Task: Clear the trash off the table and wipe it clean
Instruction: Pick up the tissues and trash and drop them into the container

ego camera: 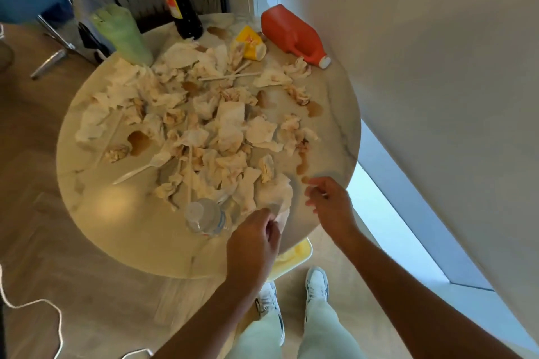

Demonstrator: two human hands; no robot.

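Covering most of the round marble table (116, 227) is a spread of crumpled, brown-stained napkins (204, 119), with brown liquid puddles between them. A white plastic spoon (145, 166) and several white sticks lie among the paper. A clear plastic bottle (205, 217) lies on its side at the near edge, just beside the left hand.

Far side: a pale green cup (122, 33) stands upright, a dark bottle (180, 6) stands beside it, a yellow cup (250, 44) lies tipped over, and an orange jug (291, 33) lies on its side with its white cap toward the wall. A grey slatted chair stands behind the table.

Labels: the dark bottle carries a yellow and red label and the yellow cup has red print; neither can be read.

Left hand (253, 239) pinches the near white napkin (277, 198) at its edge. Right hand (329, 204) hovers over the table rim with fingers loosely curled, holding nothing that can be made out.

A yellow object (294, 256) is mostly hidden under the table edge. The frame is motion-blurred; the dark bottle's top is cut off
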